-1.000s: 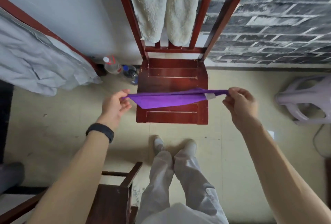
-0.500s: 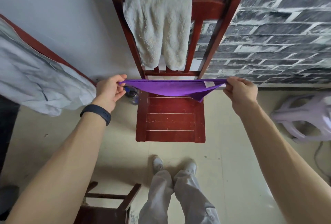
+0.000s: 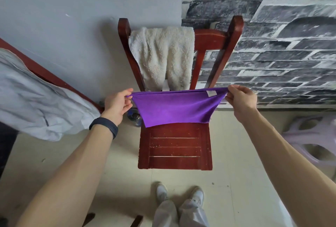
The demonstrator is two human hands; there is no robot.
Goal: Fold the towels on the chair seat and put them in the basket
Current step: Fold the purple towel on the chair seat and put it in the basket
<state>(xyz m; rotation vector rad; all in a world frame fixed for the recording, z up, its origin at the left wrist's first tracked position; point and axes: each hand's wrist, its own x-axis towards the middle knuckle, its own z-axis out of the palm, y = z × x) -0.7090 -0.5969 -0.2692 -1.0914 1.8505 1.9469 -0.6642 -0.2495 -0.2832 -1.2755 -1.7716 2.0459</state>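
A pale tiled floor (image 3: 236,154), scuffed and speckled, is seen from above. Behind it a plain grey wall (image 3: 72,27) is met on the right by a wall covered in a dark grey brick pattern (image 3: 281,45). A red-brown wooden chair (image 3: 174,147) is set against these walls; its seat is made of flat slats with worn, chipped varnish, and its back is formed by rounded posts and a curved top rail.

A purple towel (image 3: 174,108) is held stretched in the air above the rear part of the seat, its top edge pulled taut and its thin, smooth body hanging in a tapering sheet. A small white label (image 3: 211,93) is sewn near its upper right corner. Whether its lower edge touches the seat cannot be told. The left corner is pinched by the left hand (image 3: 117,103) between thumb and curled fingers, and the right corner is pinched likewise by the right hand (image 3: 241,99).

A thick, shaggy cream towel (image 3: 163,58) is draped over the chair back. A dark band (image 3: 104,126) is worn on the left wrist. Crumpled grey cloth (image 3: 36,103) is spread at the left over a red-brown frame, a bottle (image 3: 134,117) is partly hidden beside the chair, and a pale lilac plastic stool (image 3: 312,136) is seen at the right.
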